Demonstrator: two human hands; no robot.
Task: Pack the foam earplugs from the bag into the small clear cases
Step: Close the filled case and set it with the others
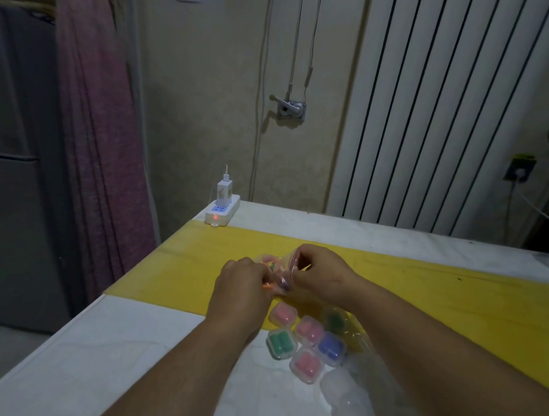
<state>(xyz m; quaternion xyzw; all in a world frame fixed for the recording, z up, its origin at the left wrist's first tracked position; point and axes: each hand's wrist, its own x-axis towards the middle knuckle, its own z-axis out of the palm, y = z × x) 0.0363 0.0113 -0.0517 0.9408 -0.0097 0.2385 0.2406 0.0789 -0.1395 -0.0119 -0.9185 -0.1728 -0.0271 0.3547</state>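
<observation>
A clear plastic bag [282, 261] of coloured foam earplugs sits on the yellow cloth between my hands. My right hand [319, 272] pinches the bag's upper edge. My left hand [243, 285] has its fingers curled at the bag's mouth, apparently on the bag or an orange earplug; I cannot tell which. Nearer to me lie several small clear cases with earplugs inside: pink [282, 314], pink [308, 330], green [281, 342], blue [331, 348], pink [306, 365]. Another green-filled case [334, 319] lies under clear plastic. Empty clear cases [344, 390] lie at the lower right.
The table [119, 342] is white with a yellow cloth [201, 261] across it. A white power strip [221, 212] with a charger stands at the far left corner. A radiator stands behind the table. Pink fabric hangs at the left.
</observation>
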